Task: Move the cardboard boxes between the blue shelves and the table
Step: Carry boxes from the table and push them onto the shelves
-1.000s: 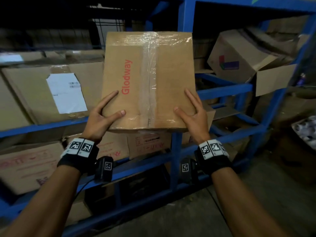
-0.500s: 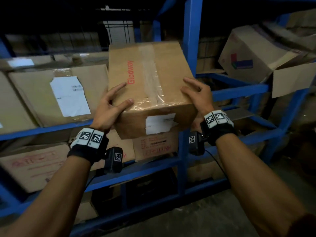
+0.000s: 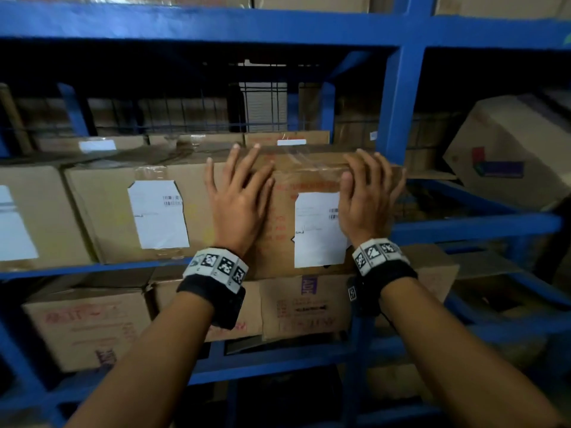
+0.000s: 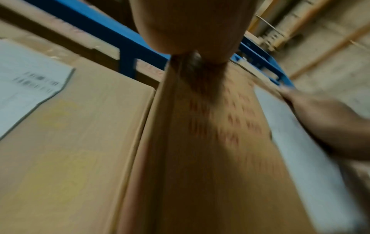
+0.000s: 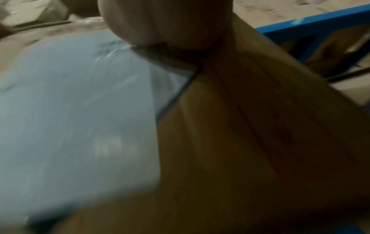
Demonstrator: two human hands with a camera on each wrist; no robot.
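Two flat hands, left hand [image 3: 238,199], right hand [image 3: 364,196], pressing one cardboard box [image 3: 312,177]

Dim storeroom, a wire grille [image 3: 262,109] behind the racking, pale rough wall [image 4: 330,66] to one side.

Box [image 3: 309,180] print blurred; wrist views smeared.

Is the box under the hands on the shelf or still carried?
On the shelf: the box sits level on the shelf rail beside another box, left hand and right hand flat against its front.
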